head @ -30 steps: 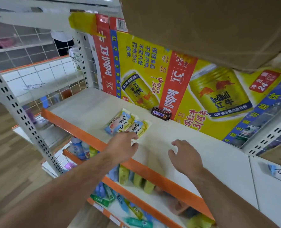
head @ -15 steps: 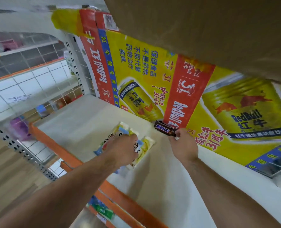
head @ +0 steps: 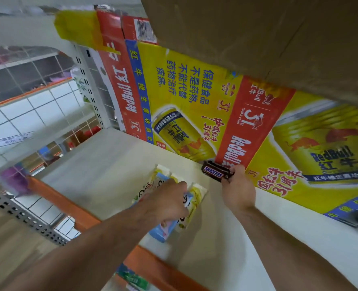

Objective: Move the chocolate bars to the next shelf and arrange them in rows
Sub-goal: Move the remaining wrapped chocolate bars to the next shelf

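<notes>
Head view: arms outstretched, my right grip (head: 237, 185) pinches the Snickers bar (head: 213, 174) at the far shelf (head: 111, 164) edge; left grip (head: 165, 203) clutches pastel packets (head: 197, 195).

Bare shelf (head: 102, 164) lies left of the packets (head: 197, 195); cardboard (head: 184, 101) walls the back.

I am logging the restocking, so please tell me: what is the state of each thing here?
Snickers bar: at the back of the shelf, one end pinched.
Right hand: pinches the Snickers bar.
Dove packets: lying on the shelf, side by side.
Left hand: on the Dove packets, grip unclear.
</notes>
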